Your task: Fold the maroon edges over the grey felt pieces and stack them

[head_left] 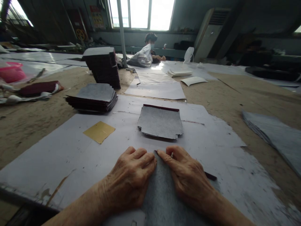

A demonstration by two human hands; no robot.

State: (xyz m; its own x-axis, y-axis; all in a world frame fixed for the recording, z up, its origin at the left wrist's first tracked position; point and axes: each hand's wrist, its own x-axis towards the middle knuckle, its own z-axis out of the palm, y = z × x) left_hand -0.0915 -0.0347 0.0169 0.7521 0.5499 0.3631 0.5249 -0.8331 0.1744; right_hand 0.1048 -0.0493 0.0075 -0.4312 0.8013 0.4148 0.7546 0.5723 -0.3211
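A grey-backed sheet (162,194) lies before me, with a dark maroon strip along its far edge. My left hand (134,175) is closed, its fingers curled at the left end of that far edge. With thumb and forefinger together, my right hand (185,175) pinches the edge close by; the dark strip (210,176) sticks out on its right side. The undersides of both hands are hidden. Just beyond them rests a small grey stack of pieces (161,122) with a maroon folded far edge. A yellow square card (99,131) lies to the left.
White sheeting (70,150) covers the work surface. Grey-topped dark stacks stand at left, one low (94,95) and one tall (102,67). Grey sheets (275,135) lie at right. White papers (157,89) and a pink basin (13,72) are farther off. Another person (152,51) sits across.
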